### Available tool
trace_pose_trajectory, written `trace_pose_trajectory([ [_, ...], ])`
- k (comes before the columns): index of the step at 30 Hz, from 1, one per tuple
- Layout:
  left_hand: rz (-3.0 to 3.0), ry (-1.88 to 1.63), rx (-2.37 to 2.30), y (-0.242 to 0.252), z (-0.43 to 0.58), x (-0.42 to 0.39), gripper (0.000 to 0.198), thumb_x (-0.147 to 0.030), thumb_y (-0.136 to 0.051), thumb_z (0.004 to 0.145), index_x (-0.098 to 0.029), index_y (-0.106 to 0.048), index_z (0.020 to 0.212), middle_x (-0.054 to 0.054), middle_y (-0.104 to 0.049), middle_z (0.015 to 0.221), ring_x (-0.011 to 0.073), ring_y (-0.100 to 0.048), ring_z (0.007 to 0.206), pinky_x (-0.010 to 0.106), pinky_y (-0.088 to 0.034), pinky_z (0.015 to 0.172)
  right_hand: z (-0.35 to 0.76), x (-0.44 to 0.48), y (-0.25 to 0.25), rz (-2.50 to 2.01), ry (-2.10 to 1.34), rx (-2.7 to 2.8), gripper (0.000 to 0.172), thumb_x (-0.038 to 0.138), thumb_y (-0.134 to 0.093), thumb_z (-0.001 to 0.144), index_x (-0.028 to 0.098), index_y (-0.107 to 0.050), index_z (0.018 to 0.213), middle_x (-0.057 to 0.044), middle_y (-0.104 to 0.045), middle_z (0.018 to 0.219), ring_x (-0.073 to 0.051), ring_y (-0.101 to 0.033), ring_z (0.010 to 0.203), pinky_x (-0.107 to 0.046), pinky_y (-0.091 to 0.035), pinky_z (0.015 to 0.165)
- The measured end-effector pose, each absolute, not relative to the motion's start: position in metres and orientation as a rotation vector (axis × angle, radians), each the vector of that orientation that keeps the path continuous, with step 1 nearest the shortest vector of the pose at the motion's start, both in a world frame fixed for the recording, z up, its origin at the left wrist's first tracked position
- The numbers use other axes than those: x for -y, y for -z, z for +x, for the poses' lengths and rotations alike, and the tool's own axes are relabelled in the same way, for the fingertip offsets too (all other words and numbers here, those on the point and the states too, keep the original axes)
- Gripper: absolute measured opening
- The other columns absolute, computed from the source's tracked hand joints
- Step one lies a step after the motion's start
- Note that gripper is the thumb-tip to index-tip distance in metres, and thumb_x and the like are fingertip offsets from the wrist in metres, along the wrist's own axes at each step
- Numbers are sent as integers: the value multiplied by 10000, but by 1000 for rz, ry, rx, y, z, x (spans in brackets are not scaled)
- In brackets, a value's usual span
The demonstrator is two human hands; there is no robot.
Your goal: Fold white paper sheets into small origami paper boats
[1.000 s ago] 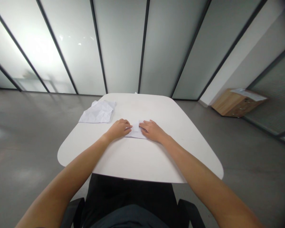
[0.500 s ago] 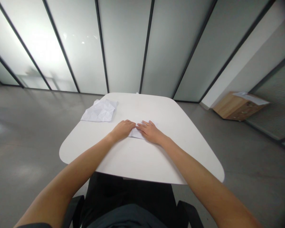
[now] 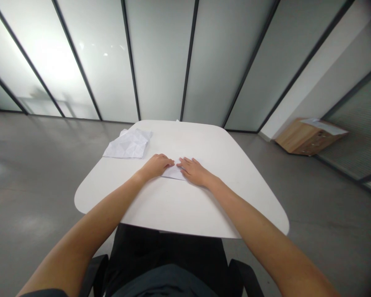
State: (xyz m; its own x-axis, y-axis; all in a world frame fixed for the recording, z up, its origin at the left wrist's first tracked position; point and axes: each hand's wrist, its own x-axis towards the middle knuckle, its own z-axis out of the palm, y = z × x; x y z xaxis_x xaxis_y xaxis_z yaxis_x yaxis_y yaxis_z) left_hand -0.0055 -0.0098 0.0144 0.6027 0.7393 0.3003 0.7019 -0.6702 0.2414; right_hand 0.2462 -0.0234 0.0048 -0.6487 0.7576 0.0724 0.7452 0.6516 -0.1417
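A folded white sheet of paper (image 3: 174,173) lies flat near the middle of the table, with both hands partly covering it. My left hand (image 3: 158,164) is at its left end, fingers pressed together and closed on the paper, thumb pointing right. On the right part of the paper rests my right hand (image 3: 194,170), open and palm down with its fingers spread. A narrow gap separates the fingertips of the two hands. The paper's front edge shows between them; its far side is mostly hidden.
The white table (image 3: 185,210) has rounded corners. Creased white papers (image 3: 128,144) lie at its back left. Beyond stands a frosted glass partition (image 3: 159,62). A wooden cabinet (image 3: 299,138) with a sheet on top is at the right. Chair armrests flank my lap.
My left hand has slid slightly left, widening the gap between the hands and uncovering more of the paper. My right hand stays nearly in place. The whole view has shifted a little.
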Motion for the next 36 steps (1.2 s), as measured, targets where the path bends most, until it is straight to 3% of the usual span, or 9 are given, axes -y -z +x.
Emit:
trace_pose_trajectory([
  [14,2717,-503,-1208,-31,-32,16,250,-344,-574,942,-260,-809,948,57,-790,883,222,-715,938,333,-500,924,252,20,-3,-1368,-113,2721,513,479,-317,1056,332,-481,1519,-12,-328,1676,-376,-218,1556,-707,-129,1220],
  [23,2850,-420,-1218,-40,-31,23,235,-241,-586,888,-257,-820,904,61,-780,846,232,-709,857,389,-470,943,260,18,-4,-1406,-149,2690,490,473,-346,1053,344,-493,1503,-10,-331,1674,-366,-236,1553,-713,-125,1218],
  [29,2879,-515,-1228,-37,-21,30,320,-334,-537,973,-281,-752,1205,75,-760,968,244,-680,947,401,-451,954,255,22,-8,-1389,-179,2709,487,448,-348,1054,332,-497,1503,-20,-333,1674,-368,-229,1555,-715,-128,1216],
  [36,2854,-522,-1166,-26,-5,23,248,-383,-576,969,-256,-747,1095,78,-727,1097,255,-641,1058,400,-454,984,246,28,-10,-1272,-231,2752,489,429,-407,1048,383,-460,1532,6,-341,1669,-372,-229,1555,-707,-126,1219],
])
